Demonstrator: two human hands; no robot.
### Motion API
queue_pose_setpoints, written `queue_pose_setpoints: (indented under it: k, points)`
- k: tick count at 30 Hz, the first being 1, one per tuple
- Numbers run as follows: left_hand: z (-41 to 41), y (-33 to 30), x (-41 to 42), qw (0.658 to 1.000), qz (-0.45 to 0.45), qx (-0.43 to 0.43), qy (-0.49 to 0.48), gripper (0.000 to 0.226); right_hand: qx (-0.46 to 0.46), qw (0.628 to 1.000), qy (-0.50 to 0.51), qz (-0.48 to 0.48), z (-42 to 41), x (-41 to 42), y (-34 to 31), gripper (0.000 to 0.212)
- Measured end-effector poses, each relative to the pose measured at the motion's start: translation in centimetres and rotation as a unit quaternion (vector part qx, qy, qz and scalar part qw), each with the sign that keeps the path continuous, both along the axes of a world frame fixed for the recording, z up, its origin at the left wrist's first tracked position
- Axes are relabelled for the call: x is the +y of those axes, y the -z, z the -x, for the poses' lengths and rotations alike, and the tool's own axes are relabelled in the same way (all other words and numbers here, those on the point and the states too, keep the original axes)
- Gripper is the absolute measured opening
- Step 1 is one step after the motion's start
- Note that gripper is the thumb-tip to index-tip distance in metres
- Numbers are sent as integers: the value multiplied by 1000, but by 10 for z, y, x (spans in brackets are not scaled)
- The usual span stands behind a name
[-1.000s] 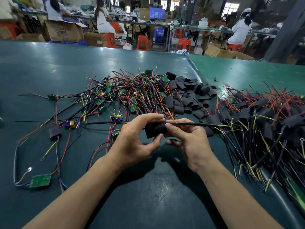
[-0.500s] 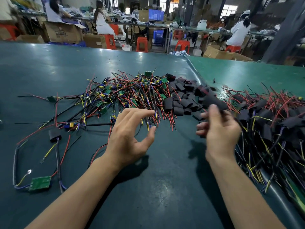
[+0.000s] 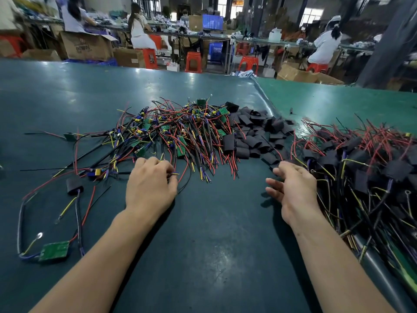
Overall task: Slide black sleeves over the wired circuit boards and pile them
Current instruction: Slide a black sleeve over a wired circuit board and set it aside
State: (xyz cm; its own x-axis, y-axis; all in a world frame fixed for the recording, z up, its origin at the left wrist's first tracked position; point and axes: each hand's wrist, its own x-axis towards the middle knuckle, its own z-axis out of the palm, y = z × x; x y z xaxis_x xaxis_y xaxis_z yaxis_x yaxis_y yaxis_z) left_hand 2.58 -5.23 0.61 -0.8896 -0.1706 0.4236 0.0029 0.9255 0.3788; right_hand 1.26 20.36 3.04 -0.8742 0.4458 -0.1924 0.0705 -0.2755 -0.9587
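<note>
I see the tangle of bare wired boards (image 3: 180, 132) mid-table, wire ends fanning toward me, long axes running roughly away-to-near; too many to count. Loose black sleeves (image 3: 255, 134) heaped just right of that tangle, touching it, lying at mixed angles, a few dozen at a guess, can't count exactly. Sleeved pile (image 3: 365, 168) on the far right, wires pointing mostly toward me and off the table (image 3: 214, 245) edge, again uncountable. Two strays on the left: one sleeved unit (image 3: 74, 185) with its wires trailing toward me, and one bare green board (image 3: 54, 250) lying flat near the left edge, wires looping up from it.

My left hand (image 3: 150, 187) is palm down at the near edge of the bare tangle, fingers curled, pinching a few wire tips with yellow and blue ends. My right hand (image 3: 293, 186) sits between the sleeves and the sleeved pile, fingers loosely spread and part curled, nothing held; fingertips just beside the nearest sleeves, contact unclear
</note>
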Motion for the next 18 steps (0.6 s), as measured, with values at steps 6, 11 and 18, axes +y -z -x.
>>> queue_pose_setpoints:
  k: [6, 11, 18]
  points:
    - [-2, -12, 0, 977, -70, 196, 51, 13, 35, 988, -93, -114, -9, -20, 3, 11]
    - [-15, -21, 22, 889, -59, 365, 271, 18, 116, 933, -255, -225, -20, -43, 13, 21]
    - [-29, -13, 57, 805, -21, 268, 529, 28, 101, 936, -335, -45, -20, -50, 8, 34]
